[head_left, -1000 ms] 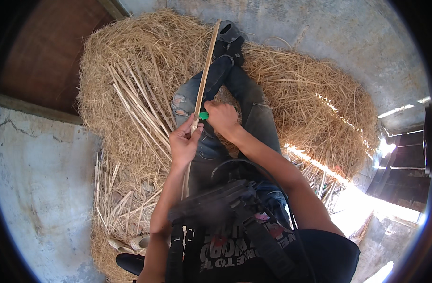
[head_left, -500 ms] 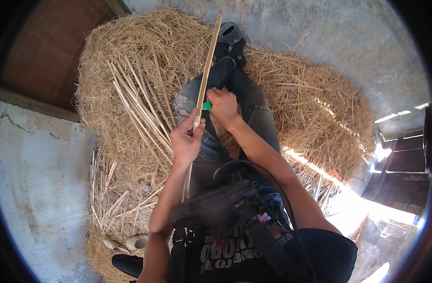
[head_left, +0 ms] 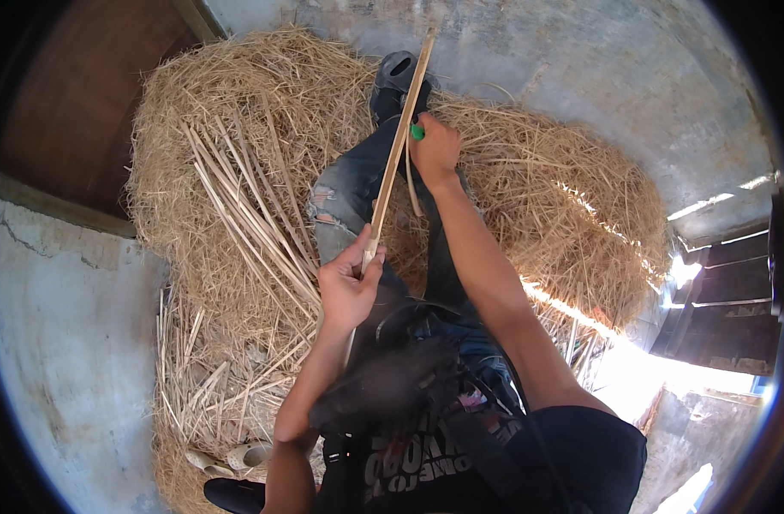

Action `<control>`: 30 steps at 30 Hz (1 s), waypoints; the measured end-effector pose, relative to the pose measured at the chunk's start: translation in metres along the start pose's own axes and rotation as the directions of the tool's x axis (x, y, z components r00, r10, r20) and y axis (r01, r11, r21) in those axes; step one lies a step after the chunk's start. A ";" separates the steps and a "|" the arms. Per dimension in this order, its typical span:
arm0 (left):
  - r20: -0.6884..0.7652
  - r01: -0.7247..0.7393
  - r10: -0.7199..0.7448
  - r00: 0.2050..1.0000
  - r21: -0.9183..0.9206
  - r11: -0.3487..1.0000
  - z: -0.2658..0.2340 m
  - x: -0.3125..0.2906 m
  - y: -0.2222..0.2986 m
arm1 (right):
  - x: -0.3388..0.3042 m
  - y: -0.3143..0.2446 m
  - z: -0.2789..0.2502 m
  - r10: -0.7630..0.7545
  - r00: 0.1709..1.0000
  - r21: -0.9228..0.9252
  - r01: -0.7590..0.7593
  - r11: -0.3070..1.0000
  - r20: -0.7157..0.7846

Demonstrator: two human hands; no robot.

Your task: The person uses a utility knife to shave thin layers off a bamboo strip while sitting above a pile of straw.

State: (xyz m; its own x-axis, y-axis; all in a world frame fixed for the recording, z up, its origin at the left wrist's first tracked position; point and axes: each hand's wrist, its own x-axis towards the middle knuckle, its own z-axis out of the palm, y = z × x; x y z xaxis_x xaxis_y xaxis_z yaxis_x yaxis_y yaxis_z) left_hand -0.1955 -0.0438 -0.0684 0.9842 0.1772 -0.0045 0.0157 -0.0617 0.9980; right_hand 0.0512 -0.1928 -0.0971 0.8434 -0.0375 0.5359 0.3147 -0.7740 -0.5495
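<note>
A long, pale bamboo strip (head_left: 396, 158) slants up and away over my legs, its far tip beyond my shoes. My left hand (head_left: 349, 287) is closed round its nearer part, thumb and fingers pinching it. Farther along the strip, my right hand (head_left: 437, 147) grips a green-handled cutting tool (head_left: 417, 132) against the strip's right side; the blade does not show. A thin shaving (head_left: 412, 188) hangs down from the strip just below that hand. The near end of the strip passes under my left forearm.
Loose straw (head_left: 546, 171) covers the floor around my outstretched legs (head_left: 349, 188). To the left lies a bundle of split strips (head_left: 246, 214). Two hollow bamboo pieces (head_left: 253, 456) rest at the lower left. Concrete walls (head_left: 66, 343) stand close by; sunlight enters at right.
My right hand has slid the green-handled tool farther up the strip, away from my left hand, and a shaving now hangs loose. My left hand and the strip have shifted slightly nearer and rightward.
</note>
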 end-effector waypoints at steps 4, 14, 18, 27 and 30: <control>0.045 0.007 -0.009 0.999 0.029 1.000 0.002 -0.005 0.005 | 0.029 0.019 -0.015 0.097 0.995 -0.054 -0.097 0.994 -0.011; 0.218 -0.052 0.018 0.976 0.150 0.987 -0.017 -0.057 -0.006 | 0.133 0.117 -0.087 0.526 0.802 0.184 -0.493 0.850 -0.284; 0.204 -0.096 0.069 0.977 0.128 0.987 -0.025 -0.059 -0.021 | 0.172 0.174 -0.132 0.465 0.772 -0.015 -0.523 0.852 -0.433; -0.020 -0.086 0.086 0.996 -0.012 0.996 -0.008 0.026 -0.006 | 0.070 0.087 -0.120 0.394 0.887 0.258 -0.450 0.855 0.241; -0.025 -0.033 0.032 0.999 -0.055 0.998 -0.010 0.040 0.001 | 0.015 0.022 -0.097 0.296 0.829 0.263 -0.454 0.851 0.475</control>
State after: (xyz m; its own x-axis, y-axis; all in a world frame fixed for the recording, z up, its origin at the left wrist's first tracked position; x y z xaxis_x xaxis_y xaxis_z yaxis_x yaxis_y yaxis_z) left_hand -0.1578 -0.0264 -0.0671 0.9795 0.1992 0.0288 -0.0267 -0.0130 0.9996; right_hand 0.0287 -0.2717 -0.0385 0.9989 0.0401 -0.0224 -0.0006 -0.4757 -0.8796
